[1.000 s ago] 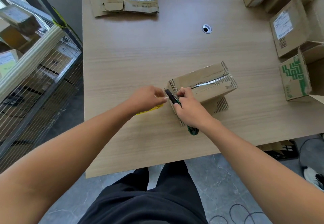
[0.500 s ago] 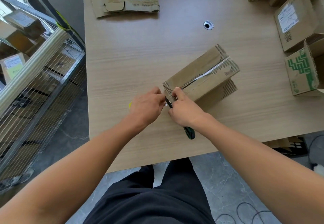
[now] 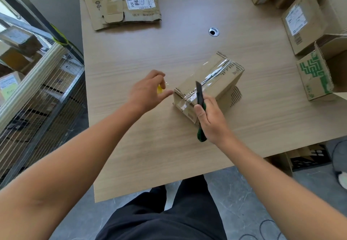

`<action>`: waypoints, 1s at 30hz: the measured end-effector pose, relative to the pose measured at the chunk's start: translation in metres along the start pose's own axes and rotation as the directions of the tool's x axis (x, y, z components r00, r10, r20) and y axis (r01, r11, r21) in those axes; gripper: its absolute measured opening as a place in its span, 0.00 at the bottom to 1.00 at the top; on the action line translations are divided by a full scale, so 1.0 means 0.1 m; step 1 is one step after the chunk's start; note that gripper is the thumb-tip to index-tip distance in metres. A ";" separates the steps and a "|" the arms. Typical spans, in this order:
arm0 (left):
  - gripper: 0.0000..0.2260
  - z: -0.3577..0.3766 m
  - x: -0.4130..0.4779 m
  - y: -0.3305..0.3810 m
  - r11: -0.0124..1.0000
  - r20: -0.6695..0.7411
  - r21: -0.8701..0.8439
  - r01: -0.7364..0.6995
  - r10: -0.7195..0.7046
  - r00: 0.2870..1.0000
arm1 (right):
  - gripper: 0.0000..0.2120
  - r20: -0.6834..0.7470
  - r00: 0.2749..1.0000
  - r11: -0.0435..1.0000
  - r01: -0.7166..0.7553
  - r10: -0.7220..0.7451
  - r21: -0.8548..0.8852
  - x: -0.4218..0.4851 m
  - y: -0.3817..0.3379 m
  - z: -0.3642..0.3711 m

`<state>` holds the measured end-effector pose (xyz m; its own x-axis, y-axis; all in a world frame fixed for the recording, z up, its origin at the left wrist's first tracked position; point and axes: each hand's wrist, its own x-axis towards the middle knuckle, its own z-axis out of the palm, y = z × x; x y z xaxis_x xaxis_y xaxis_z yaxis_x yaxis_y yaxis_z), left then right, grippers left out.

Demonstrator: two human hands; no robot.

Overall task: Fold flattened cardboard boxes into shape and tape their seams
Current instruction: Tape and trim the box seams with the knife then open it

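Cardboard box [image 3: 216,82] sits folded into shape near the middle of the table [image 3: 150,146], set at a slant, one short end toward the person. A strip of clear tape [image 3: 216,73] runs along its top seam and down over the near end. Far left, off the table: wire-mesh rack [image 3: 37,99] with boxes on its shelves. Far left corner of the table: a pile of flattened cardboard [image 3: 122,7], a white label on the top sheet. Left hand [image 3: 148,91] is held just left of the box, thumb stretched toward the box's near corner, fingers curled over a small yellow object [image 3: 159,89]; most of it is hidden, so what it is cannot be told. Whether the thumb tip touches the cardboard cannot be told either. A round cable hole [image 3: 213,31] lies in the tabletop beyond the box. Right hand [image 3: 212,119] is at the box's near end, wrapped around a cutter [image 3: 199,94]; the dark upper part points up over the taped edge, the green butt sticks out below the palm. Right side of the table: several built boxes, among them a labelled box [image 3: 304,20] and an open green-printed box [image 3: 315,74]. Dark trousers [image 3: 169,211] show at the near table edge.
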<state>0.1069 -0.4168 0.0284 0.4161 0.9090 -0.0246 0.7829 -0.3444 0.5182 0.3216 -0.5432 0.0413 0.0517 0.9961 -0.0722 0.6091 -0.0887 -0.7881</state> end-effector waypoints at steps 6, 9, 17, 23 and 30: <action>0.29 0.09 0.23 0.19 0.960 0.116 0.163 -0.229 0.212 0.970 | 0.24 -0.255 0.967 0.992 -0.060 0.031 -0.107 0.04 0.12 0.38; 0.30 0.19 0.26 0.19 0.918 0.130 0.265 -0.296 0.270 0.954 | 0.22 -0.359 0.933 0.995 -0.043 0.008 -0.087 0.01 0.26 0.50; 0.29 0.49 0.22 0.16 0.921 -0.004 0.270 -0.281 0.293 0.956 | 0.22 -0.537 0.836 0.994 0.090 -0.110 -0.063 0.13 0.49 0.59; 0.24 0.55 0.24 0.23 0.950 0.013 0.220 -0.223 0.226 0.974 | 0.12 -0.463 0.840 0.949 0.173 -0.282 -0.264 0.36 0.72 0.37; 0.10 0.39 0.11 0.30 0.996 0.027 -0.091 0.005 -0.002 1.000 | 0.18 -0.008 0.947 0.936 0.317 -0.322 -0.152 0.77 0.87 -0.38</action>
<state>0.1528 -0.4261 0.0105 0.4268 0.9030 -0.0493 0.7397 -0.3172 0.5935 0.4085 -0.4740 -0.0098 -0.1409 0.9716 0.1904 0.7070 0.2333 -0.6676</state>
